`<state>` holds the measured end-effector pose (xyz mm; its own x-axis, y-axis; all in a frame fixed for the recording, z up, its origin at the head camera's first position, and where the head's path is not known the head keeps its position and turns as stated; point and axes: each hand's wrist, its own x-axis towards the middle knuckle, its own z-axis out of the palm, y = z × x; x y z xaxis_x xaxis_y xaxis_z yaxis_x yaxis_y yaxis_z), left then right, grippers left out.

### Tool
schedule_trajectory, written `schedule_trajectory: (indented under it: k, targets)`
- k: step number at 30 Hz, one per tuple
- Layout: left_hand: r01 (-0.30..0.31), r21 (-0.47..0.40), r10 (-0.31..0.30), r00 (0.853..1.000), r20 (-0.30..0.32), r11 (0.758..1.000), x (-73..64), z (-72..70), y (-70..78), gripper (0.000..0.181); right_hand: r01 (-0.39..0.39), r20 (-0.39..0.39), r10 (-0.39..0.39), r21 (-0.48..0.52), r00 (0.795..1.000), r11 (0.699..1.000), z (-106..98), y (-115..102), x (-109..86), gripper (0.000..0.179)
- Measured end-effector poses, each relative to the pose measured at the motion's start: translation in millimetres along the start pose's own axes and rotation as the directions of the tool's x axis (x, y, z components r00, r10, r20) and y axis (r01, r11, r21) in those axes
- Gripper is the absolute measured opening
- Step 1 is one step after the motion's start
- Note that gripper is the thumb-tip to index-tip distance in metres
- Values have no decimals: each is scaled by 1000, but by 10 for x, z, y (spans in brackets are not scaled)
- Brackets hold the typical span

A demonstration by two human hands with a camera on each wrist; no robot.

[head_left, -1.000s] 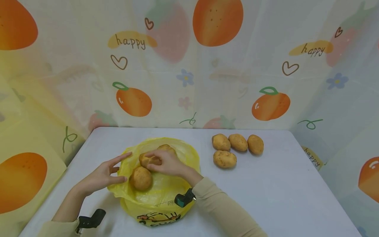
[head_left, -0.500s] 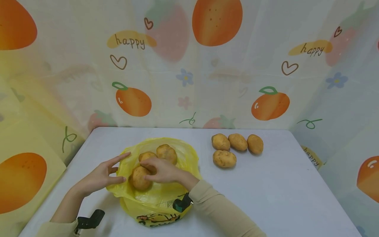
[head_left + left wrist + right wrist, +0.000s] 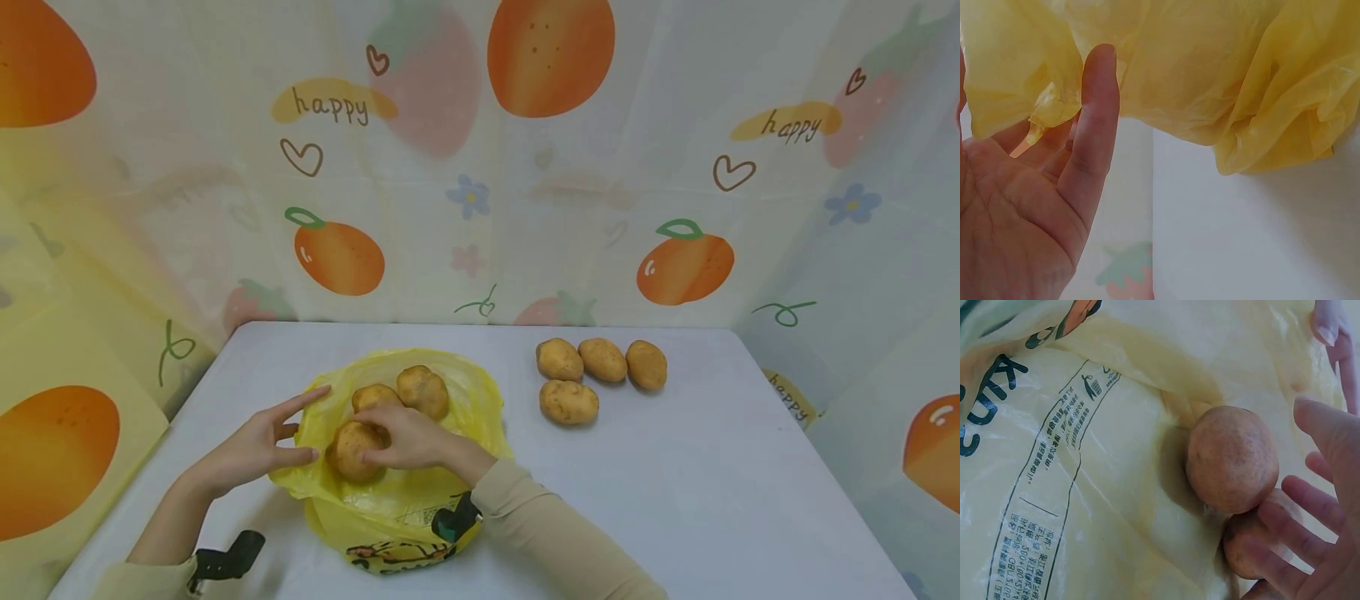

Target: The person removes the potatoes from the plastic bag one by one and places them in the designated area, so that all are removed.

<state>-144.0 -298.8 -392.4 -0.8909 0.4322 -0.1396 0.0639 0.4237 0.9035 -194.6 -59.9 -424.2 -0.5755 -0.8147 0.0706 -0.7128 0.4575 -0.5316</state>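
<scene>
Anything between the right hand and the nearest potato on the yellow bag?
Nothing visible. The right hand already has its fingers on the nearest potato, which lies bare on top of the yellow bag. The left hand is at the bag's left edge, off to the side.

Bright, even, diffuse light; shadows on the table (image 3: 675,467) are faint and soft. The head view bows at its edges. Both wrist views are soft, close-up, slightly blurred.
</scene>
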Motion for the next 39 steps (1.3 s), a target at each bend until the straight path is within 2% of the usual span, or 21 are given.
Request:
schedule_trajectory:
  k: [11,19,25,34,39]
  targets:
    - [-6,3,6,1000,-1,1000,-2,-4,5,78,-32,10,32,-48,999,998,67,14,22,51]
    - [-11,4,11,1000,-2,1000,-4,-2,9,78,-100,23,103,-104,994,990,102,-57,23,50]
    - [-22,51,23,1000,-20,998,0,-13,2,78,-103,-42,98,-161,994,981,205,-86,54,50]
    - [-21,3,21,1000,-11,1000,-14,-11,5,78,-183,-109,166,-176,980,967,282,-185,63,48]
    - [-18,-12,18,1000,-1,1000,-20,10,3,79,-187,-134,163,-196,977,963,289,-202,44,46]
